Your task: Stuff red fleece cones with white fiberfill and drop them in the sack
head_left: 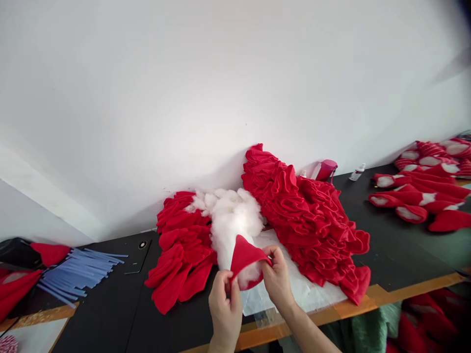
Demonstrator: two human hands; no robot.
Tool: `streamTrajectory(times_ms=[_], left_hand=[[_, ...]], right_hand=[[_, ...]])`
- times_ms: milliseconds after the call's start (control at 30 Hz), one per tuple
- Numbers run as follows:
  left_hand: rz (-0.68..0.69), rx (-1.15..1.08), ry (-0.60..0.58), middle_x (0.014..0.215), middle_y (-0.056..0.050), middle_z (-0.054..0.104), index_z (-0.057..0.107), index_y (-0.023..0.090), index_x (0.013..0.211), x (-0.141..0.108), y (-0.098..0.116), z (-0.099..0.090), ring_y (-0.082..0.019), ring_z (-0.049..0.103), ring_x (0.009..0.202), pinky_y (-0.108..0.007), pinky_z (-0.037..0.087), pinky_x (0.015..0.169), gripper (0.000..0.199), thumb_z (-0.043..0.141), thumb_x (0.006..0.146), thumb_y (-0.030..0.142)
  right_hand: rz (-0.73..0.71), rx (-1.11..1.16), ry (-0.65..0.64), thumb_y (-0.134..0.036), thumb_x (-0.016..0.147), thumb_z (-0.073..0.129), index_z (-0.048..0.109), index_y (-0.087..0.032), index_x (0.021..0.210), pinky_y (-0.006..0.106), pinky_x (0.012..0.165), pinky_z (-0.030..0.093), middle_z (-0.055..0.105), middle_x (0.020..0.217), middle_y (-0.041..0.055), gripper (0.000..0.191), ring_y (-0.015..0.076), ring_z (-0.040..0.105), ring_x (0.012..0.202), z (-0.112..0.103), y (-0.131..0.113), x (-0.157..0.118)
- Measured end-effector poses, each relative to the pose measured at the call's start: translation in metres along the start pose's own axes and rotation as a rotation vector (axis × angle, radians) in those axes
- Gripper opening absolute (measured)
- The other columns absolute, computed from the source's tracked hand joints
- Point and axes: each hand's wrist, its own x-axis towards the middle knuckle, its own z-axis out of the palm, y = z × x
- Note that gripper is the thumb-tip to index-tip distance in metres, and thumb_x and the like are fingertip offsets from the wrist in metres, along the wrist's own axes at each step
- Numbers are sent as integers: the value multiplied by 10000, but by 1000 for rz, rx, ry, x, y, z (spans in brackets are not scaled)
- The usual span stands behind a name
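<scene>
A small red felt cone hat (247,256) hangs point-up between my hands, with white stuffing showing in its open lower end. My left hand (225,299) pinches the left edge of the opening between thumb and fingers. At the right edge, my right hand (276,277) has the rim gripped the same way. Just behind the hat lies a heap of white fibre stuffing (235,215). Flat red cloth pieces (182,250) are piled left of the stuffing, and a taller pile of folded red pieces (309,215) rises to the right.
Blue strips (79,272) and a dark phone (138,255) lie left on the black table (110,309). White plastic sheeting (312,294) is under the right pile. A small bottle (357,172), a red cylindrical case (327,170) and stuffed red pieces (423,198) are farther right.
</scene>
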Motion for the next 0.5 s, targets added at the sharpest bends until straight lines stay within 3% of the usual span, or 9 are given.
streamTrajectory(times_ms=[67,133,200,233,300,400,433,500], left_hand=[[-273,-306,-33,847,-58,608,610,190,977,2,5,-4,-215,597,797,-324,487,725,330,651,794,463],[-630,-671,-100,951,-105,628,613,168,1026,6,10,-5,-259,605,916,-379,499,784,506,624,768,604],[-873,-984,-164,1001,-149,649,641,144,995,12,13,-2,-310,597,1001,-438,489,841,581,600,747,667],[-929,-1087,-164,994,-162,661,654,129,968,15,13,1,-324,597,1015,-447,481,866,575,631,732,653],[-939,-1166,-62,963,-163,679,663,113,925,20,9,8,-324,611,1009,-428,473,895,489,733,699,541],[-819,-1081,221,961,-113,686,629,151,984,24,0,16,-282,651,932,-394,494,865,416,808,670,357],[-743,-1037,302,993,-96,681,601,179,1046,23,-3,18,-270,655,926,-391,500,851,450,810,675,325],[-617,-960,390,1043,-79,669,544,224,1139,19,-7,25,-258,656,928,-383,509,832,535,812,679,281]], right_hand=[[69,122,-20,-217,675,565,414,-233,716,209,457,317,431,604,-75,158,100,378,508,2,-1,0],[152,248,-80,-269,696,597,397,-236,714,203,459,321,426,592,-84,203,92,382,490,6,-4,-1],[242,297,-240,-308,703,638,402,-233,707,202,456,328,442,579,-85,248,88,402,475,8,-4,-3],[279,279,-328,-315,695,665,420,-230,706,205,460,346,472,591,-78,259,92,433,484,9,-4,-4],[334,192,-400,-338,667,716,497,-224,758,232,499,422,551,667,-48,264,121,527,548,7,0,-8],[445,115,-212,-507,666,715,587,-217,957,341,708,548,647,930,40,431,223,652,834,2,10,-19],[486,125,-170,-572,682,681,597,-214,1019,378,788,552,652,1038,71,498,256,648,950,1,13,-24],[491,153,-241,-633,743,594,605,-216,1113,426,915,518,624,1217,104,558,292,579,1146,1,15,-36]])
